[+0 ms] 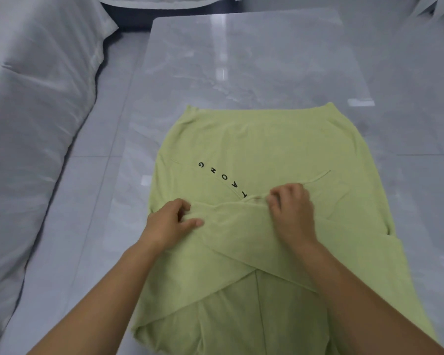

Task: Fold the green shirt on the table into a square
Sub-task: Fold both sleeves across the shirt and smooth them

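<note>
- While both forearms reach in from the bottom of the frame, the shirt (254,144) lies lengthwise on the glossy surface (241,60). Its near end runs out past the lower edge.
- Low in the frame, two bands of its cloth, probably the sleeves, cross over each other on top of the body.
- At centre left, the left grip (169,224) pinches the left end of the upper band between thumb and fingers.
- Just right of centre, the right grip (290,211) has its fingers curled onto the same band's top edge, beside the nearest printed letter.
- So the shirt lies under and between the two grips, and both of them touch it.
- Beyond the grips the body lies flat, with black letters (222,176) reading upside down. The far hem reaches about mid-frame.
- As I judge it, the folding is roughly a third done. The sleeves are brought in, but the body is long and narrow, not yet square.
- What is left is to flatten the crossed bands and then fold the length over itself.
- Pale bedding (36,98) fills the left side of the frame.
</note>
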`<control>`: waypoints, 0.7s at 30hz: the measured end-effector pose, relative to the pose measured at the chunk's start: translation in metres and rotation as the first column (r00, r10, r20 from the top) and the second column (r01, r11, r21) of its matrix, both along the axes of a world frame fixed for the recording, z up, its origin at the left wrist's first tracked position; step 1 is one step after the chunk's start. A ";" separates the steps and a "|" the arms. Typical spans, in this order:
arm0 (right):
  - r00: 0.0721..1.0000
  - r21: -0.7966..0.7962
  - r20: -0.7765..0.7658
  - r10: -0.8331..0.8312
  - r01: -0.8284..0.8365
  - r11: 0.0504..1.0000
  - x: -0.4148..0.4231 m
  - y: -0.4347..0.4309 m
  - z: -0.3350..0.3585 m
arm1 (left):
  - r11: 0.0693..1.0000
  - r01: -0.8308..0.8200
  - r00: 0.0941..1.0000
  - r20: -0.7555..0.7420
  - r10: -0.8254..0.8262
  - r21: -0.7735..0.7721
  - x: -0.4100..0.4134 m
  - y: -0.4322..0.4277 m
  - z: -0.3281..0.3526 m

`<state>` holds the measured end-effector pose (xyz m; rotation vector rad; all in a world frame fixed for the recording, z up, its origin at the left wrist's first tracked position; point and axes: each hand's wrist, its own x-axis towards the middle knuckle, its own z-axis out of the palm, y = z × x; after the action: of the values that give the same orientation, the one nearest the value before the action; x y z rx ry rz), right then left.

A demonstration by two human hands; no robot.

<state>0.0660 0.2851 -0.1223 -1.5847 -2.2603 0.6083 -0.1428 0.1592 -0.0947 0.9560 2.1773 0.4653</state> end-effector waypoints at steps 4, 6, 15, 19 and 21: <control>0.914 -0.018 0.272 -0.302 0.319 0.948 0.042 0.048 0.008 | 0.987 0.137 0.990 0.042 -0.134 -0.088 -0.014 -0.008 0.004; 0.888 -0.169 0.299 -0.350 0.410 0.896 0.056 0.071 0.016 | 0.965 0.235 0.971 -0.027 -0.240 -0.115 -0.018 -0.008 0.001; 0.892 -0.169 -0.380 -0.245 0.194 0.966 0.041 0.111 0.055 | 0.961 -0.134 0.989 0.098 0.113 0.240 -0.027 -0.039 -0.006; 0.886 -0.141 -0.379 -0.266 0.229 0.963 0.020 0.116 0.039 | 0.969 -0.142 0.967 -0.181 0.179 0.202 -0.016 -0.037 -0.014; 0.911 -0.227 -0.297 -0.284 0.222 0.948 0.017 0.113 0.019 | 0.978 -0.093 0.943 -0.300 0.147 0.188 -0.007 -0.030 -0.014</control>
<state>0.0827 0.3980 -0.1032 -1.6837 -1.7631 0.9560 -0.1501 0.1288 -0.1083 1.0511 2.5252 0.6028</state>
